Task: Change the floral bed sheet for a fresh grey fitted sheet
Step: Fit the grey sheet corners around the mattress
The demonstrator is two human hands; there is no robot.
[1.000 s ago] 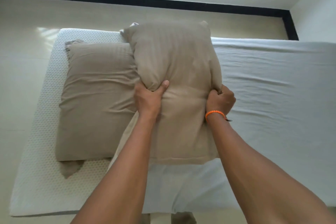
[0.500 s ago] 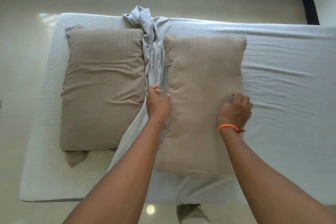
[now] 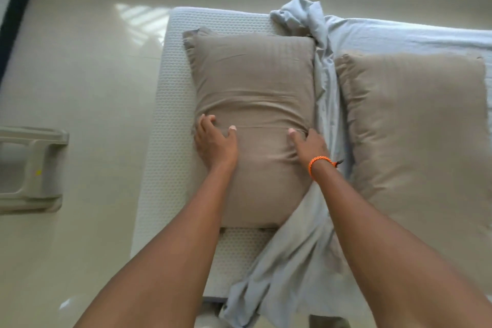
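Left hand [image 3: 216, 143] and right hand [image 3: 308, 147] clamping the left pillow [image 3: 253, 104] at its waist, fingers curled into its sides. Lying on bare mattress [image 3: 170, 141], clear of the grey fitted sheet [image 3: 298, 255] bunched just right of that pillow. Needing a clean lift rightward, freeing the uncovered end.

No readable text, labels or signs.
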